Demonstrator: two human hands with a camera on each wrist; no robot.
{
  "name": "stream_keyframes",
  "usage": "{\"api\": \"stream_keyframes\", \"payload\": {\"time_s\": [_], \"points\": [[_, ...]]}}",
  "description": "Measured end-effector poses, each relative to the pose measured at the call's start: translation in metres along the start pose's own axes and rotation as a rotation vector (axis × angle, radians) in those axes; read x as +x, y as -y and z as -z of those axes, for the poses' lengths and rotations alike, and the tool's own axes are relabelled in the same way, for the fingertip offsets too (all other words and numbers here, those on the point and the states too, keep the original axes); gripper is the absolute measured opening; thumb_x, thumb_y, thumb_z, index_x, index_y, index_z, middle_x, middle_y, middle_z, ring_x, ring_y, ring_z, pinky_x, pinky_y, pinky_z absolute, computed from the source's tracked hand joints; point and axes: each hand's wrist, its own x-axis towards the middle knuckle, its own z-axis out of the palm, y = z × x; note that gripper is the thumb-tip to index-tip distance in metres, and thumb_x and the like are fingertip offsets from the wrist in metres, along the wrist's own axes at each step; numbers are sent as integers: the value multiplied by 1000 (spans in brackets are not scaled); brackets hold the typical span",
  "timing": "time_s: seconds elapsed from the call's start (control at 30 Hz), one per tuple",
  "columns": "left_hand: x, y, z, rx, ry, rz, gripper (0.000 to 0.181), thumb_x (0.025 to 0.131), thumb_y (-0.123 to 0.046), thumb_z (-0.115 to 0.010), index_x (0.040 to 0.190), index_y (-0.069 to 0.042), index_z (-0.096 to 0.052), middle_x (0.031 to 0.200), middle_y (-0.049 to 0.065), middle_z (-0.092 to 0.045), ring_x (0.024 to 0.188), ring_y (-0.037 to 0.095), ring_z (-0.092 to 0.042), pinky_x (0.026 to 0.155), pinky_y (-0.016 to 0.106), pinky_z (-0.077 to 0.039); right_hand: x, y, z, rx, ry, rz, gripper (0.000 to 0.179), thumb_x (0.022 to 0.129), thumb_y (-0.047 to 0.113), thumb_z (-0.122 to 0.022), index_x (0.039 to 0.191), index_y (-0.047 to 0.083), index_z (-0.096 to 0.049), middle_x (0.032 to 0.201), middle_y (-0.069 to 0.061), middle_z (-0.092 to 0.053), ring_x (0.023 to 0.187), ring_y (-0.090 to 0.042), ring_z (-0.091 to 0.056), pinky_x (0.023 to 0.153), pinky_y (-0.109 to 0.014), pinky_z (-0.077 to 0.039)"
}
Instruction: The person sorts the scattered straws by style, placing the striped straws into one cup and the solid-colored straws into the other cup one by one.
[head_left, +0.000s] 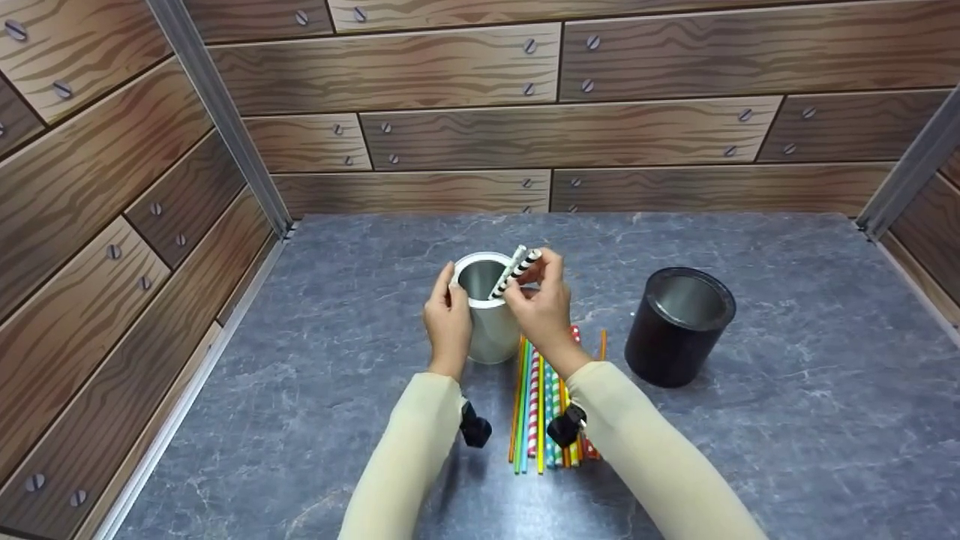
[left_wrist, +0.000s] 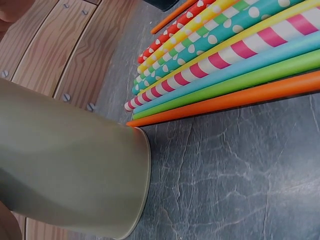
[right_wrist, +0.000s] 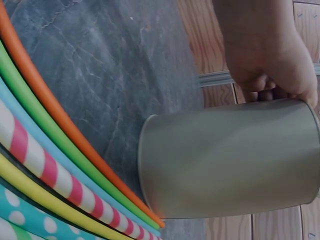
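Observation:
A grey-green can (head_left: 493, 334) with a white rim stands upright on the table. My left hand (head_left: 448, 322) grips its left side near the rim; the right wrist view shows that hand (right_wrist: 270, 60) with fingers bent against the wall of the can (right_wrist: 225, 160). Between the thumb and fingers of my right hand (head_left: 544, 304) are black-and-white paper straws (head_left: 517, 271), tilted, their lower ends inside the can's mouth. Several colourful straws (head_left: 540, 409), striped, dotted and plain, lie side by side below the can, partly hidden under my right forearm. Their far ends come close to the can's base.
To the right a black can (head_left: 679, 330) stands upright with its mouth up. Wood-patterned panels (head_left: 465, 139) wall the grey marbled table (head_left: 322, 420) at the back and sides. A small black wrist camera (head_left: 475, 427) sits on each sleeve.

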Motion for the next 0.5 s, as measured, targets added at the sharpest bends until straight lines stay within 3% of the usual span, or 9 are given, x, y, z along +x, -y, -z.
{"api": "stream_keyframes", "payload": {"time_s": [0.17, 0.5], "points": [[1, 0, -1, -1, -3, 14, 38, 89, -8, -46, 125, -5, -58, 123, 8, -60, 99, 15, -57, 84, 31, -46, 1, 1, -2, -41, 14, -33, 41, 72, -11, -56, 109, -3, -42, 79, -14, -58, 72, -17, -57, 61, -21, -50], [1, 1, 0, 34, -13, 1, 38, 89, -8, -46, 124, -7, -59, 119, 7, -63, 69, 14, -50, 69, 27, -43, 1, 3, 0, -88, 49, -50, 35, 73, -5, -55, 106, -3, -46, 80, -13, -57, 73, -19, -57, 63, -27, -52]]}}
